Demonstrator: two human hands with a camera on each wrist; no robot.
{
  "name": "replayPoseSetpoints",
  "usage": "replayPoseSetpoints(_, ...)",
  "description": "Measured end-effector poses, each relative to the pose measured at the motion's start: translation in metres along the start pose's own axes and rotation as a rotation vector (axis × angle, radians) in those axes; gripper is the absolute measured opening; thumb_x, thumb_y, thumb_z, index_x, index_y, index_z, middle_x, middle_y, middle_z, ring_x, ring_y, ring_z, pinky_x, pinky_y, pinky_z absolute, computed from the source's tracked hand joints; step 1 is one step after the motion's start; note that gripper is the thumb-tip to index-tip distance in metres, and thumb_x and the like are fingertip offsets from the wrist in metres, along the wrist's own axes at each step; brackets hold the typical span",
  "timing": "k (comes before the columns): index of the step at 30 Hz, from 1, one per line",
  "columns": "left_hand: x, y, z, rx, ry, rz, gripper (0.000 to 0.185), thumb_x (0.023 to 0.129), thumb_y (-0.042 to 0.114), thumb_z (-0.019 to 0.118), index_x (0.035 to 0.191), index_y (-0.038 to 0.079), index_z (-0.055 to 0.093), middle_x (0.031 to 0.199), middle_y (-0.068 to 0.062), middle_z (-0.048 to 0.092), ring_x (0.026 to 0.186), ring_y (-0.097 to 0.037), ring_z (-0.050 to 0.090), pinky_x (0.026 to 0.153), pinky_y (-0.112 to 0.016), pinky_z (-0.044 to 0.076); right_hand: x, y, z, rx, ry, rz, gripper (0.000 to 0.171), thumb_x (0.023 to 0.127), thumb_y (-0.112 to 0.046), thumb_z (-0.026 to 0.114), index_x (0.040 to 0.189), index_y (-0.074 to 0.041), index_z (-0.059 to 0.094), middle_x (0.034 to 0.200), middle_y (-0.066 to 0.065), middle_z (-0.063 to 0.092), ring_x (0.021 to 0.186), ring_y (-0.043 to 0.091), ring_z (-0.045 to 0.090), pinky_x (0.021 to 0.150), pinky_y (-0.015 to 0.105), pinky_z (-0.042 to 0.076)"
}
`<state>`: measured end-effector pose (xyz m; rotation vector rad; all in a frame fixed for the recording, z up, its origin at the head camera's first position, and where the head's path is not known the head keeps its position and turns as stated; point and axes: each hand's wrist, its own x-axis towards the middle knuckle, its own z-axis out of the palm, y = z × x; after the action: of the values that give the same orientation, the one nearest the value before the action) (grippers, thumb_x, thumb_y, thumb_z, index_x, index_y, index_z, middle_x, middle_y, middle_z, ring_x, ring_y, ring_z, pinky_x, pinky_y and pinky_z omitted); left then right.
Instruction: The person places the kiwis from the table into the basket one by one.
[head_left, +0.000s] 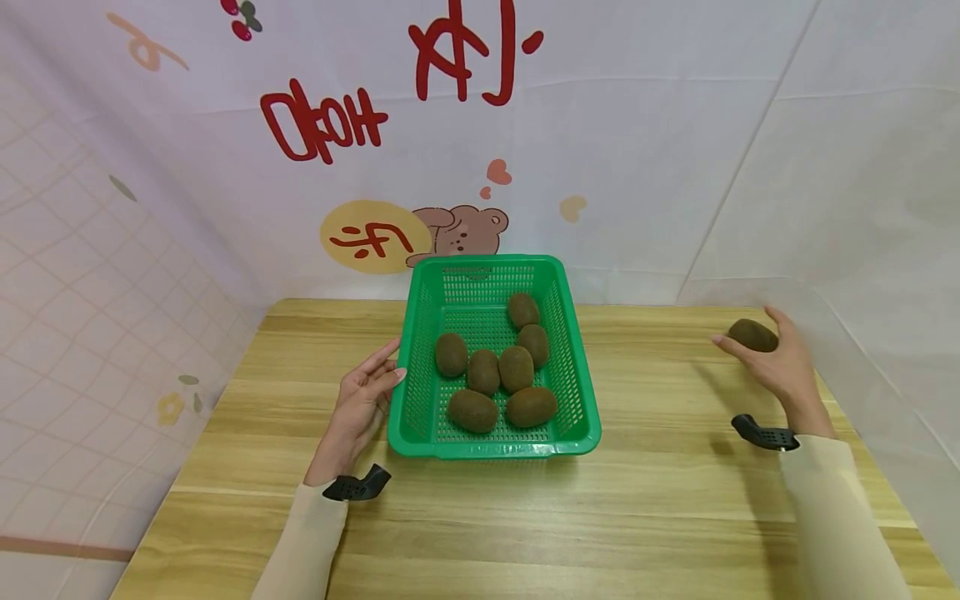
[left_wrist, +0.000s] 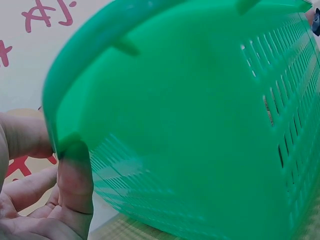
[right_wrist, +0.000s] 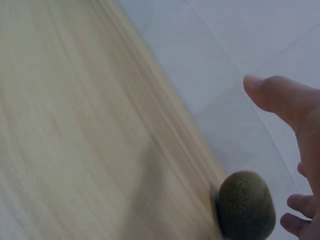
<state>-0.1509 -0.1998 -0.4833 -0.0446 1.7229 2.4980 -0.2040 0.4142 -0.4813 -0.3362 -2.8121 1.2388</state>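
A green plastic basket (head_left: 495, 450) with slotted walls holds several brown kiwis (head_left: 517, 369). At its left side my left hand (head_left: 363, 404) pinches the rim, the thumb on top and fingers below; the left wrist view shows the fingertips (left_wrist: 75, 175) at the rim's edge. Far to the right, a single kiwi (head_left: 752, 335) lies close to the back edge of the table. My right hand (head_left: 783, 367) is around it with thumb and fingers spread. In the right wrist view a gap shows between that kiwi (right_wrist: 246, 206) and the hand (right_wrist: 295, 107).
The wooden table (head_left: 645, 500) runs back to a white printed cloth (head_left: 637, 150) hanging behind it. More pale cloth stands along the left and right sides, close to the right hand. Black wrist bands (head_left: 765, 433) sit over the cream sleeves.
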Motion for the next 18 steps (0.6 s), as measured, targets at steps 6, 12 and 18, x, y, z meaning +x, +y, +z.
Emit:
replayPoseSetpoints(6, 0.0, 0.0, 0.0, 0.0, 0.007, -0.001, 0.064, 0.097, -0.006, 0.061, 0.157, 0.002, 0.039, 0.104, 0.002, 0.064, 0.092, -0.006, 0.068, 0.081, -0.018, 0.06, 0.001, 0.008, 0.0, 0.032, 0.013, 0.065, 0.115, 0.09, -0.06, 0.069, 0.166, -0.013, -0.003, 0.172, 0.018, -0.006, 0.154, 0.056, 0.003, 0.115, 0.079, 0.019)
replayPoseSetpoints(12, 0.001, -0.001, 0.0, -0.005, 0.007, 0.01, 0.064, 0.097, -0.007, 0.062, 0.156, 0.001, 0.04, 0.105, 0.0, 0.064, 0.092, -0.007, 0.069, 0.081, -0.019, 0.06, 0.005, 0.013, 0.001, 0.033, 0.048, 0.089, 0.111, 0.092, -0.058, 0.069, 0.167, -0.012, 0.001, 0.172, 0.019, -0.001, 0.154, 0.054, 0.008, 0.118, 0.074, 0.022)
replayPoseSetpoints(18, 0.001, -0.001, 0.0, -0.006, 0.016, 0.011, 0.063, 0.096, -0.008, 0.061, 0.155, 0.001, 0.042, 0.104, 0.001, 0.063, 0.093, -0.005, 0.066, 0.081, -0.017, 0.059, 0.007, 0.018, 0.001, 0.036, 0.07, 0.152, 0.1, 0.096, -0.051, 0.064, 0.166, -0.007, 0.008, 0.171, 0.022, 0.008, 0.151, 0.055, 0.02, 0.116, 0.07, 0.03)
